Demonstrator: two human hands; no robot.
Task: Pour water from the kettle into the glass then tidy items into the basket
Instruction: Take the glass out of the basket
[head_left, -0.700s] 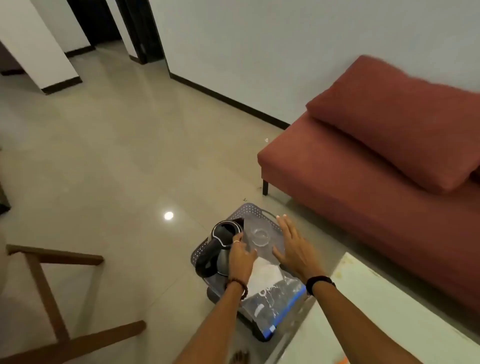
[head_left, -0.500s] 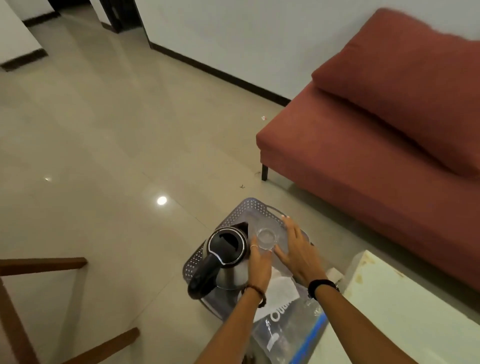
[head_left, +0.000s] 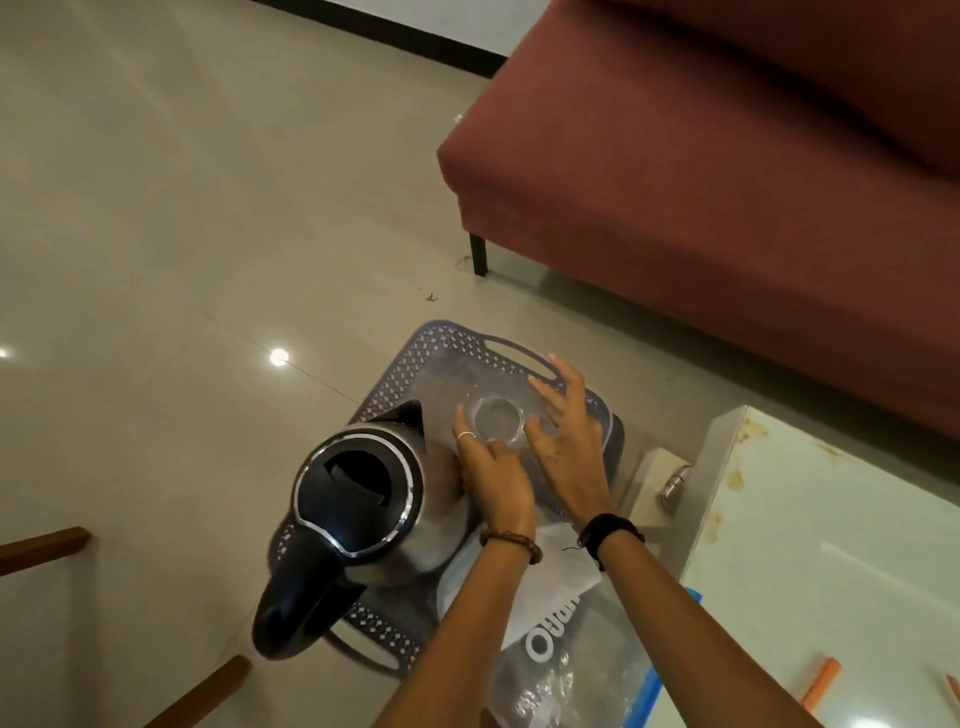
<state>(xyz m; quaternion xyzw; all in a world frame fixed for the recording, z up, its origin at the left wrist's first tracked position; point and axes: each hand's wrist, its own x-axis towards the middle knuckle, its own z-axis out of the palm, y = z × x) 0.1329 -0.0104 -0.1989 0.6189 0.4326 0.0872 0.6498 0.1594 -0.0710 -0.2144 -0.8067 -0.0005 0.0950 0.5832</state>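
While the grey perforated basket (head_left: 415, 348) sits on the tiled floor, the steel kettle (head_left: 358, 499) stands in its left side; the clear glass (head_left: 497, 420) stands upright between the left hand (head_left: 493, 475) and right hand (head_left: 569, 441), fingers spread, grip unclosed.

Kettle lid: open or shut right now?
Shut. The kettle stands upright in the basket, and its black lid sits flush inside the chrome rim, with no gap showing.
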